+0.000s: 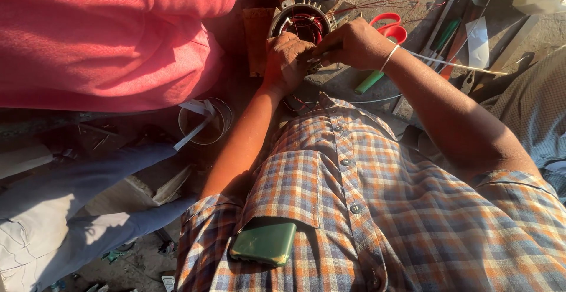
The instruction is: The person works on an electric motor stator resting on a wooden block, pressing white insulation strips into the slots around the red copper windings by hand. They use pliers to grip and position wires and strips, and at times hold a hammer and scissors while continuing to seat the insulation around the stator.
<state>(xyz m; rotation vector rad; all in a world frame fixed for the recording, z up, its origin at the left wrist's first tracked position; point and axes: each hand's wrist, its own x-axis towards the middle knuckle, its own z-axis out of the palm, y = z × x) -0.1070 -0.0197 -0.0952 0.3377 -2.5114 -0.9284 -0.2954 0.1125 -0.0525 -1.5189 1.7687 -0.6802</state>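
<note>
Left hand (287,62) curled, pressing rim of round ribbed metal motor stator with red copper windings (302,22); right hand (354,43) pinches thin white wire (454,64) beside it.

We are in a rough repair workshop, the kind where electric motors get rewound, with work done low on a dusty concrete floor (354,86). At twelve o'clock sits a motor stator (300,21) with a finned metal housing and reddish copper windings, loose red wires (407,0) trailing toward one o'clock. Around two o'clock hand tools lie scattered: red-handled scissors (392,28), a green-handled screwdriver (370,82), pliers (469,80) and flat metal strips (445,6). At nine o'clock we see a small open tin (206,121) among scraps and grime
</note>
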